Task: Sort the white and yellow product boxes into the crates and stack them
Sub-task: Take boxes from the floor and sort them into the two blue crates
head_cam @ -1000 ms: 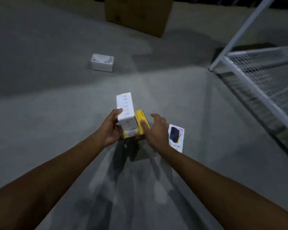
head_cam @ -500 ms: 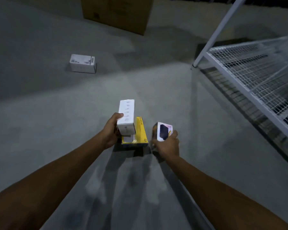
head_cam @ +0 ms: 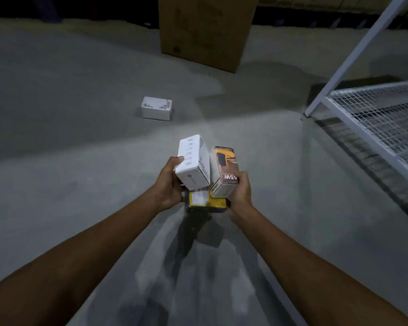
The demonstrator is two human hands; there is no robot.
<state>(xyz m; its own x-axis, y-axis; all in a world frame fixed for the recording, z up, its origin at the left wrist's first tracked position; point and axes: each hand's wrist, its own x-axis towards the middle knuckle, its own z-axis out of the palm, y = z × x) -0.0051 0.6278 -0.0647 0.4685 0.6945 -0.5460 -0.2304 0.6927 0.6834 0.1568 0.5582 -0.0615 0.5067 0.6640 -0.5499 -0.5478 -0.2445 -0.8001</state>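
Note:
My left hand [head_cam: 169, 187] grips a white product box [head_cam: 193, 161], held tilted above a flat yellow box [head_cam: 206, 200] that shows beneath it between both hands. My right hand [head_cam: 242, 192] holds a smaller box [head_cam: 225, 171] printed with a dark device picture and "65W", lifted off the floor and pressed against the white box's right side. Which hand carries the yellow box is hidden. Another white box [head_cam: 157, 108] lies alone on the concrete floor farther ahead to the left. No crate is in view.
A big brown cardboard carton [head_cam: 205, 29] stands on the floor straight ahead. A white wire-mesh shelf rack [head_cam: 375, 118] with a slanted post [head_cam: 353, 55] fills the right side. The grey concrete floor [head_cam: 80, 161] spreads out to the left.
My right hand picked up the small printed box from the floor at the right and brought it up beside the white box. My view swung left, so the far white box sits nearer the centre.

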